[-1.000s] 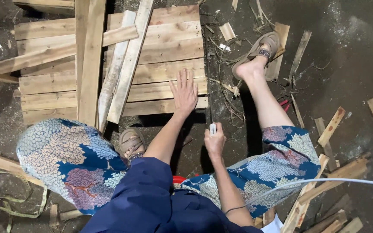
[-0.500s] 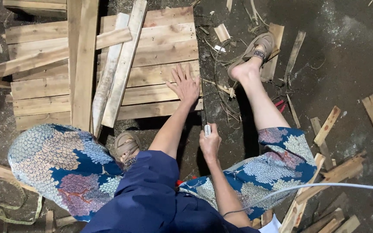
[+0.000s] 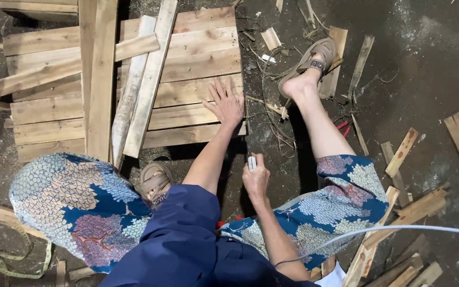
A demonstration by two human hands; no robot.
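My left hand point(image 3: 225, 103) lies flat, fingers spread, on the right end of a pallet of pale wooden boards point(image 3: 192, 64). My right hand point(image 3: 255, 178) grips the light handle of a hand saw point(image 3: 249, 139), whose dark thin blade runs up along the pallet's right edge beside my left hand. Several loose planks point(image 3: 150, 79) lie slanted across the top of the pallet.
My sandalled right foot point(image 3: 314, 61) rests on a wood offcut on the dark dirt floor, and my left foot point(image 3: 155, 180) is by the pallet's near edge. Scrap wood pieces point(image 3: 410, 210) litter the right. A white cable point(image 3: 399, 228) crosses my right knee. Green strapping point(image 3: 6, 260) lies at lower left.
My right hand and the saw have shifted slightly along the pallet's right edge. My left hand stayed pressed on the boards. The view drifted a little.
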